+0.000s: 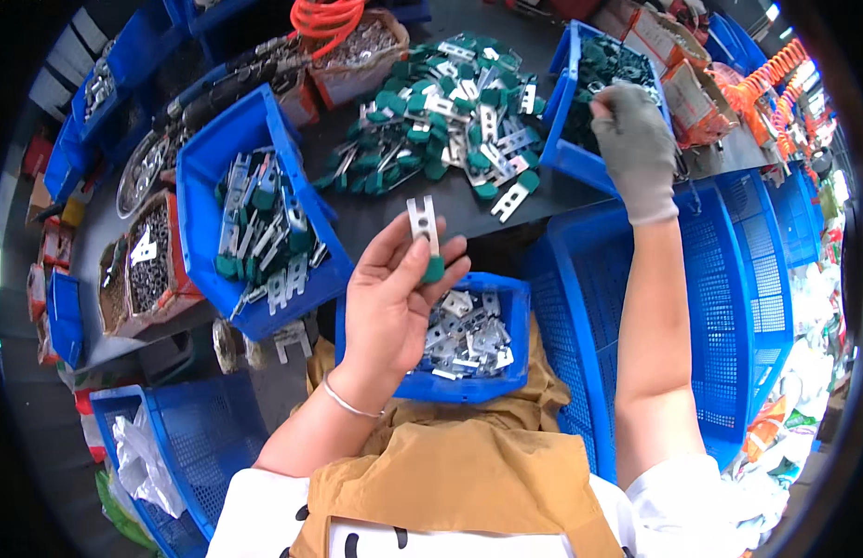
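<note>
My left hand (389, 298) is bare and holds a flat metal bracket (422, 226) upright, with a green cap (433, 270) on its lower end, above a small blue bin (517, 327) of bare metal brackets on my lap. My right hand (634, 149) wears a grey glove and reaches into a blue bin (569, 153) of dark green caps at the table's right; its fingers are curled, and what they hold is hidden. A heap of finished green-capped brackets (450, 116) lies on the dark table between the two hands.
A blue bin of capped brackets (208, 172) stands at the left. Cardboard boxes of small metal parts (145, 265) sit further left and at the back (357, 46). A large blue mesh crate (729, 279) is at my right, another (194, 437) at lower left.
</note>
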`<action>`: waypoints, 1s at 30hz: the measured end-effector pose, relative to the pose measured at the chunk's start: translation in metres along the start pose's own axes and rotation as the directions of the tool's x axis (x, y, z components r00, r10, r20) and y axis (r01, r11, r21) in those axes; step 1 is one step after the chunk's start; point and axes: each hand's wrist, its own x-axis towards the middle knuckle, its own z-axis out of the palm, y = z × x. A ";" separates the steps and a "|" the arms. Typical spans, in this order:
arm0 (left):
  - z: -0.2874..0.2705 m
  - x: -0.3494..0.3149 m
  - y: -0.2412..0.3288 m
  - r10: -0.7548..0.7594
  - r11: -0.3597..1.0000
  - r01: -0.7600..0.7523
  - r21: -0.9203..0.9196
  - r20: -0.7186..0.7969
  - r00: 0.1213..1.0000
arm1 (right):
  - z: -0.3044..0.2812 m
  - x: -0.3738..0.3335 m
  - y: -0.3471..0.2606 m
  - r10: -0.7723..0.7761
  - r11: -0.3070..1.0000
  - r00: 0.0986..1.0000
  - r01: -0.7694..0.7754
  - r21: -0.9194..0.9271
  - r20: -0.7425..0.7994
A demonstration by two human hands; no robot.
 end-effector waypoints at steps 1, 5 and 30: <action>-0.002 0.000 0.001 -0.068 0.995 0.067 -0.076 -0.013 0.998 | -0.011 -0.007 -0.027 0.253 0.940 0.965 -0.263 0.216 0.071; -0.006 -0.009 -0.015 -0.118 0.971 0.122 -0.206 0.032 0.993 | -0.036 -0.063 -0.129 0.308 -0.102 0.523 -0.812 0.574 0.795; -0.040 -0.028 -0.013 -0.232 0.908 0.219 0.358 -0.007 0.973 | -0.089 -0.120 -0.126 0.066 -0.025 0.139 -0.990 0.141 0.988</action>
